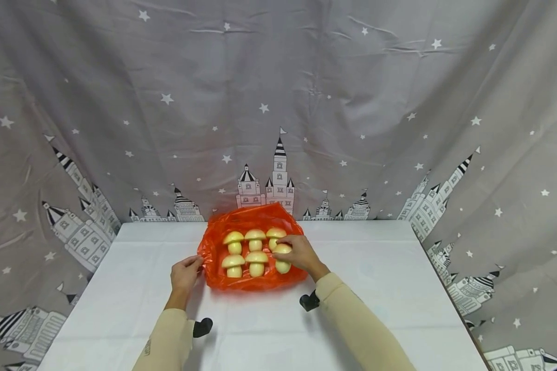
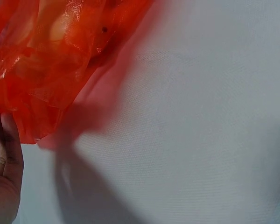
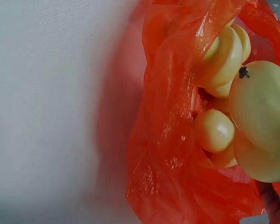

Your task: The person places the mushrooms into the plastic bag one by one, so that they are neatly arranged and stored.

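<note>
A red plastic bag (image 1: 255, 285) lies spread on the white table with its mouth open. Inside it several pale yellow toy mushrooms (image 1: 256, 260) stand in two rows, caps toward the back. My left hand (image 1: 184, 275) pinches the bag's left edge; in the left wrist view only part of that hand (image 2: 4, 172) shows below the crinkled plastic. At the bag's right side, my right hand (image 1: 301, 253) grips the front right toy mushroom (image 1: 283, 267). The right wrist view shows this mushroom (image 3: 261, 107) up close, tilted, with a small dark mark; the fingers (image 3: 270, 200) are mostly out of frame.
The white table (image 1: 376, 288) extends to both sides and in front of the bag. Behind it hangs a grey curtain (image 1: 190, 129) printed with stars and castles. Dark wrist-worn pieces (image 1: 309, 301) stick out from the beige sleeves (image 1: 357, 322).
</note>
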Tool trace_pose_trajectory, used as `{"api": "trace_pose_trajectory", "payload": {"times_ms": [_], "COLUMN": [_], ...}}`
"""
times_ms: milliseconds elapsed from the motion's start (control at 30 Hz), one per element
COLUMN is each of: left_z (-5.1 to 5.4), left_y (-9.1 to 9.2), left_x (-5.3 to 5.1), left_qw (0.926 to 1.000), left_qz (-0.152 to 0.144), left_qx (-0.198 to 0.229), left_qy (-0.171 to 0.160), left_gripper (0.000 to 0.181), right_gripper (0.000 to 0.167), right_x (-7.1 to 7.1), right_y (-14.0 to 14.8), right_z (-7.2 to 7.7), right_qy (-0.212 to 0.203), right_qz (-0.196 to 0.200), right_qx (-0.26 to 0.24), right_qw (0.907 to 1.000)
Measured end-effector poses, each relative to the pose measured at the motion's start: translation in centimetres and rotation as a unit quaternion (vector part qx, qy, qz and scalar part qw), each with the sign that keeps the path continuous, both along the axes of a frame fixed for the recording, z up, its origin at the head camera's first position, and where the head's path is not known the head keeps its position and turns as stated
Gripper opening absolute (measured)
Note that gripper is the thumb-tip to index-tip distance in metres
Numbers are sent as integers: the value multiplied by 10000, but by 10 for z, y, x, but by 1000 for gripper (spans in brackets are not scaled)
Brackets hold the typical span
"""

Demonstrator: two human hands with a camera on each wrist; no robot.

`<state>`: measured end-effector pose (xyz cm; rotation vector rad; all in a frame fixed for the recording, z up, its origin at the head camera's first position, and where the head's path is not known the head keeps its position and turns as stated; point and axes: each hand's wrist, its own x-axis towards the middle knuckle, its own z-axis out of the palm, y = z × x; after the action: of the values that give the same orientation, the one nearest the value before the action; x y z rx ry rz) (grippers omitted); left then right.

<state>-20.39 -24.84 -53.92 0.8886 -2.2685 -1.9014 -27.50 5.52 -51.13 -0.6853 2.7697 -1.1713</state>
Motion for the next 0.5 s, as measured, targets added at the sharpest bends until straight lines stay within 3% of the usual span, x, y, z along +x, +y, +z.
{"api": "trace_pose_trajectory", "payload": {"times_ms": [267,500], "left_z": [0,-1], "left_y": [1,-1], "left_x": [0,1], "left_qw": [10000,10000], "left_qz": [29,23], "left_qx": [-16,-44], "left_qy": [-55,46], "left_gripper": [38,37], "right_gripper": [43,49], "right_x": [0,-1], "right_y": [-9,-15], "right_z": [-1,-7], "right_qy": [-91,-405], "right_qz": [-24,-286], "right_qx": [50,31], "right_qw": [9999,9988]}}
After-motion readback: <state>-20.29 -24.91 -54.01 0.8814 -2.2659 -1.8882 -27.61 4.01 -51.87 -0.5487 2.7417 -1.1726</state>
